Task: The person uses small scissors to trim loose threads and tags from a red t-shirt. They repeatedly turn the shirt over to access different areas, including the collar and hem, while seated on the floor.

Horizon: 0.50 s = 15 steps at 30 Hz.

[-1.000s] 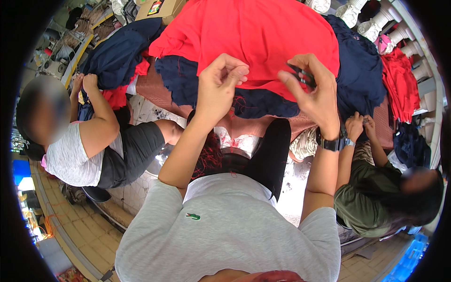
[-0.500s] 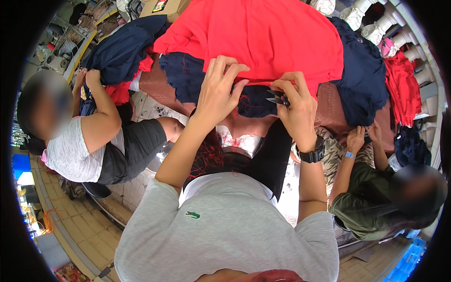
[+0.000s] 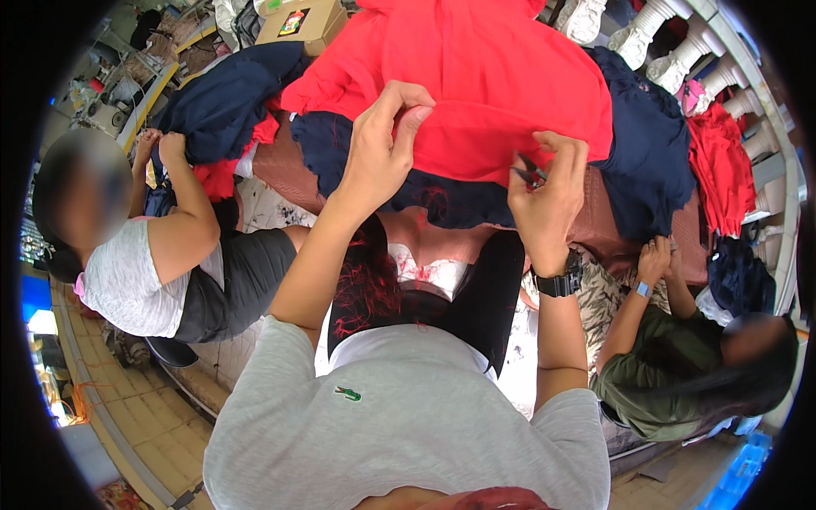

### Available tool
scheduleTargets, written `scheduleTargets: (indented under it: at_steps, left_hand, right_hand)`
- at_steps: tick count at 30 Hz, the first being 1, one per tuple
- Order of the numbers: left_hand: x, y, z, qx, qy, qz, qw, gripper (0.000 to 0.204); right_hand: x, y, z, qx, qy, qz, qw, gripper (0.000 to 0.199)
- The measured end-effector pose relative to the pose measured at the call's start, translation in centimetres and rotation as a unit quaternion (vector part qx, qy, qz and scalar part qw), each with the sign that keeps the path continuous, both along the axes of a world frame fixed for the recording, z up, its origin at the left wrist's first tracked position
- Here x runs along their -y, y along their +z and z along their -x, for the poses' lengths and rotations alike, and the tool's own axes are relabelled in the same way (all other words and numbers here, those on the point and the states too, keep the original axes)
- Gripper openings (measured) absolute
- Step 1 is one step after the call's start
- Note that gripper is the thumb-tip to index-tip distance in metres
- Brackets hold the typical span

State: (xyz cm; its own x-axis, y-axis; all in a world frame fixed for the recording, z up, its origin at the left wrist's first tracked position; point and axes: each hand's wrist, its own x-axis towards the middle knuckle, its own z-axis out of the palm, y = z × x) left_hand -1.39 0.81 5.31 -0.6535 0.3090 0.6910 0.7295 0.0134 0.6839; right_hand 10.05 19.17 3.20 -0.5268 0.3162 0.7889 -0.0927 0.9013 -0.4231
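A large red cloth garment [image 3: 484,76] is spread over the surface in front of me, on top of navy cloth [image 3: 463,200]. My left hand [image 3: 382,140] is raised over the red cloth's left part, thumb and forefinger pinched together. What lies between those fingertips, cloth or thread, is too small to make out. Small dark thread snips [image 3: 529,172] are in my right hand [image 3: 552,187], near the lower right edge of the red cloth. Their blades point up and left, apart from my left hand. Loose red threads [image 3: 370,293] cover my lap.
Brown cloth [image 3: 280,170] covers the surface beneath. A person [image 3: 161,246] at left and another [image 3: 680,357] at right handle dark cloth. Farther off are a cardboard box [image 3: 310,25], white balusters [image 3: 663,51] and another red cloth piece [image 3: 722,161].
My left hand has moved up and its fingers have closed into a pinch. The right hand has shifted slightly right with the snips, and the red cloth's lower edge lies differently.
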Motion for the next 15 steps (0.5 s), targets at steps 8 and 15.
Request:
scheduleTargets:
  at_steps: [8, 15]
  left_hand:
    - [1.5, 2.0, 1.2, -0.073, 0.029, 0.056, 0.995, 0.015]
    - [4.3, 1.9, 2.4, -0.041, 0.036, 0.038, 0.998, 0.024]
  right_hand:
    - [-4.0, 2.7, 2.2, 0.015, -0.067, -0.072, 0.995, 0.043]
    - [-6.8, 3.7, 3.2, 0.012, 0.052, 0.023, 0.998, 0.027]
